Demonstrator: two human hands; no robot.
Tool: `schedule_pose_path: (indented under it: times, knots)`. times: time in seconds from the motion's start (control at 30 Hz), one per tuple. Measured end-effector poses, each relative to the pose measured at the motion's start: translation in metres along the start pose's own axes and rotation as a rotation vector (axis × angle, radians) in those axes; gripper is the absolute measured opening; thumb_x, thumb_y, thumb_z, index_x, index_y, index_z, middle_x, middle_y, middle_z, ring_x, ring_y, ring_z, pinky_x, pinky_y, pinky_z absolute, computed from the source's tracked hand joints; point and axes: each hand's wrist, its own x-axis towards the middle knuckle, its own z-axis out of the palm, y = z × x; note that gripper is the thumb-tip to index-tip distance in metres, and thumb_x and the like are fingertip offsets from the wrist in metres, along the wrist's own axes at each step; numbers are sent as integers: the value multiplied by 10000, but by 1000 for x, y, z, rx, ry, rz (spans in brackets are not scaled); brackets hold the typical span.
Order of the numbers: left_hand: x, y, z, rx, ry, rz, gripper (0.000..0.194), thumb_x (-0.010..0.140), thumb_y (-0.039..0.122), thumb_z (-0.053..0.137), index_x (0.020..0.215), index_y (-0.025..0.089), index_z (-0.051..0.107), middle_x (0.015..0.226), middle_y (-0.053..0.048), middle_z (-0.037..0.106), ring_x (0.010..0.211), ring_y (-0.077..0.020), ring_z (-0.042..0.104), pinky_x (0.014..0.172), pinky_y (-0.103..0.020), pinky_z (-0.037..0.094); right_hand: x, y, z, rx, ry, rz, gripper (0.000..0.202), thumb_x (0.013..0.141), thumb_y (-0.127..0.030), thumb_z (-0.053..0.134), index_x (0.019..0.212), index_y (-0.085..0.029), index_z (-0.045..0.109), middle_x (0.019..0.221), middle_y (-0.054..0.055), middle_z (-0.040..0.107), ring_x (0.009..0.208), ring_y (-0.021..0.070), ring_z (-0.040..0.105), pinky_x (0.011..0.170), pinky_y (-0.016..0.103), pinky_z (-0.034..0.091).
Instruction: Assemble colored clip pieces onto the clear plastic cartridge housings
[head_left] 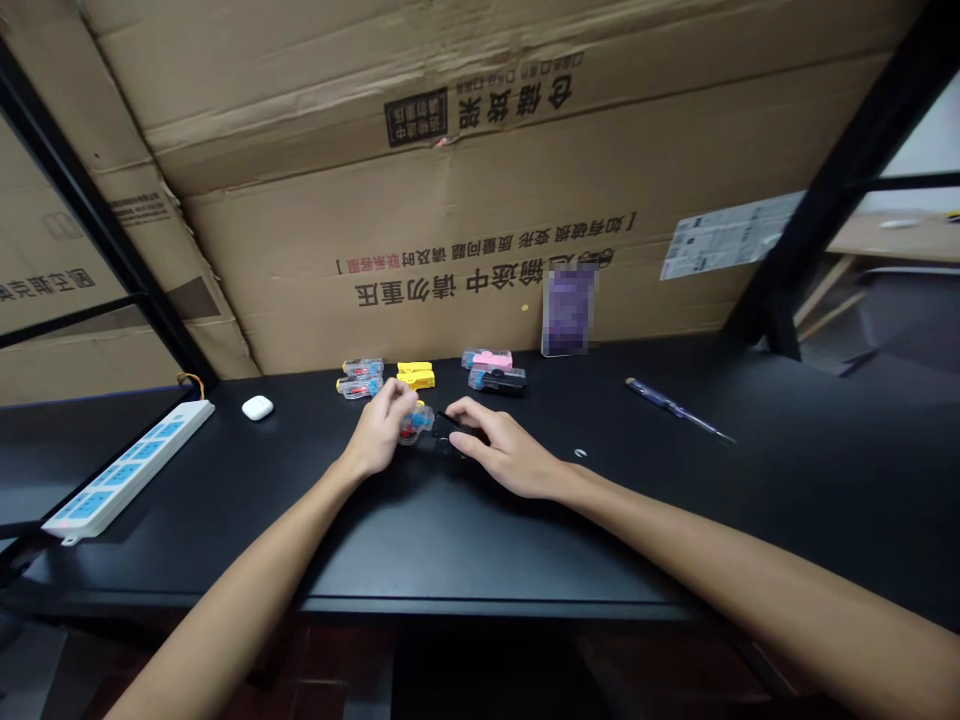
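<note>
My left hand (385,428) is closed on a small clear plastic casing (416,424) with blue and red parts inside. Facing it, my right hand (510,445) grips a black plastic piece (444,437), whose details blend into the dark table. The two pieces are close together, just above the tabletop; whether they touch, I cannot tell. Behind my left hand lie two similar clear casings (361,385) and some yellow plastic pieces (416,376). Further right, a pink piece (493,360) and a black piece (503,382) rest with clear casings.
A screwdriver (675,408) lies at the right, and a small pale C-shaped bit (580,454) nearer my right wrist. On the left are a white case (257,408) and a power strip (131,470). Cardboard (450,200) stands along the black table's (495,560) back edge.
</note>
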Motion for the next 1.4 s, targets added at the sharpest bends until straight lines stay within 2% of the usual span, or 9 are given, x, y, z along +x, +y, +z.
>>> schedule_pose_path:
  times: [0.1,0.27,0.33,0.43,0.53,0.63,0.9,1.13,1.4]
  knots:
    - [-4,5,6,52,-70,69,312,935,473,492,817,187,526,748,20,533,721,-144,491,707,-252,384,0,0,-1,-15,49,-45,208,926,-358,514,1054,-194,511,1018,84,666,907,228,616,832,379,453]
    - [-6,10,11,-13,-67,54,406,944,521,444,745,175,517,671,12,525,622,-133,486,606,-243,381,1,-1,-1,-17,69,-41,197,924,-359,522,1036,-196,518,993,71,658,892,221,612,828,370,454]
    - [-7,10,11,-67,-65,25,419,930,545,453,741,176,516,628,16,533,559,-129,502,563,-240,394,1,-1,0,5,56,-41,212,928,-366,516,1049,-193,523,1036,83,664,935,229,618,854,376,453]
    - [-8,9,11,-195,-120,-45,394,883,559,522,777,179,520,572,33,546,445,-129,523,477,-242,415,1,1,0,30,44,-42,236,935,-384,509,1064,-187,534,1054,87,674,955,233,623,860,373,455]
    - [-8,8,11,-309,-186,-83,370,829,535,600,817,169,546,588,34,577,393,-132,550,421,-239,427,1,2,0,31,35,-47,248,945,-394,500,1059,-181,557,1037,80,678,916,222,622,832,355,455]
    - [-7,8,12,-377,-203,-120,360,802,505,626,844,150,584,633,23,599,376,-123,558,389,-227,422,2,2,-1,22,15,-42,250,961,-392,484,1035,-177,588,993,62,676,868,203,607,807,338,447]
    - [-8,11,13,-458,-259,-228,392,759,518,640,866,142,622,684,5,608,375,-121,550,364,-247,447,3,1,-1,11,-26,13,245,970,-384,470,892,-178,578,814,14,613,728,159,522,734,312,421]
    - [-9,5,16,-486,-246,-235,385,793,527,603,915,162,622,662,13,602,386,-126,553,368,-252,458,3,4,-2,117,-88,69,345,1002,-449,398,775,-201,475,685,-28,509,642,138,478,661,295,398]
    - [-10,6,17,-499,-238,-257,393,786,527,615,929,161,615,640,17,593,393,-118,529,359,-235,432,4,6,-2,151,-131,43,375,998,-501,383,777,-205,448,667,-33,500,615,131,467,636,289,384]
